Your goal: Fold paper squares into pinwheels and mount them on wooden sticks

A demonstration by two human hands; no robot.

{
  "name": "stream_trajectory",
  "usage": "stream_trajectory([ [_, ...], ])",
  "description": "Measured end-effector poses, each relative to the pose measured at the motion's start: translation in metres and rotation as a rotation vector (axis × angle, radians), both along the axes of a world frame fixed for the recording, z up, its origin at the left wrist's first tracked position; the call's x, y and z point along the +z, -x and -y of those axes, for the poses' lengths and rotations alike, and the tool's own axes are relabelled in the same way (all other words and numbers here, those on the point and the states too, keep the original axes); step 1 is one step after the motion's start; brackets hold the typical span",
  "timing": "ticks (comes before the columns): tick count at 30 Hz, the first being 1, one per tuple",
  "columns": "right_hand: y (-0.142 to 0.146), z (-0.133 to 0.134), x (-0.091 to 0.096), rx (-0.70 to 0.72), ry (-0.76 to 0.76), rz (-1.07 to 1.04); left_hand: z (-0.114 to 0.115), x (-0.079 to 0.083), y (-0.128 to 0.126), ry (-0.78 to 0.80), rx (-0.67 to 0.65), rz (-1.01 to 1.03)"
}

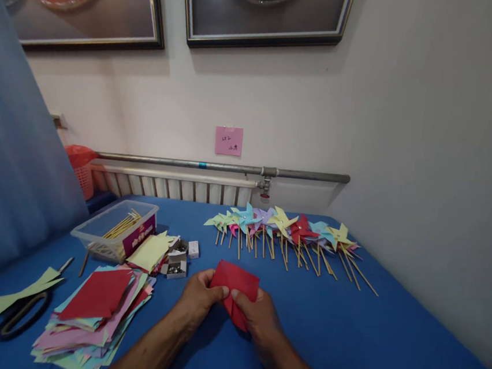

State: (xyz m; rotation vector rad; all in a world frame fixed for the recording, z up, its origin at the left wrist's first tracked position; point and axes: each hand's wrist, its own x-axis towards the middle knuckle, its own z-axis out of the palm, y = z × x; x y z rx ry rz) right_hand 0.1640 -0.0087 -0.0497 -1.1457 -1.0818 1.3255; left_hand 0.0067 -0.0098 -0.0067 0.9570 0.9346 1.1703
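A red paper square (236, 282), partly folded, is held just above the blue table (345, 333) in front of me. My left hand (197, 297) pinches its left edge with thumb and fingers closed. My right hand (255, 316) grips its lower right part, thumb on top. A row of finished paper pinwheels (287, 229) on wooden sticks lies beyond my hands, toward the wall.
A stack of coloured paper squares (94, 315) lies at the left, with black scissors (11, 318) and a green strip beside it. A clear plastic box of sticks (115, 227) and small boxes of pins (177, 259) sit behind it. A radiator (176, 186) runs along the wall.
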Motion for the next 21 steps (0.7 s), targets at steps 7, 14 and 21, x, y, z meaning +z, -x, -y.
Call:
stream_trajectory([
  [7, 0.0, -0.001, 0.002, -0.056, 0.038, 0.015, -0.004, -0.014, -0.001, -0.011, 0.012, 0.0],
  [14, -0.003, 0.003, 0.0, -0.023, 0.02, -0.002, 0.0, 0.002, 0.001, 0.009, -0.038, -0.008],
  [21, -0.003, -0.001, -0.004, -0.002, -0.009, -0.02, 0.002, 0.004, -0.001, 0.013, -0.016, 0.006],
])
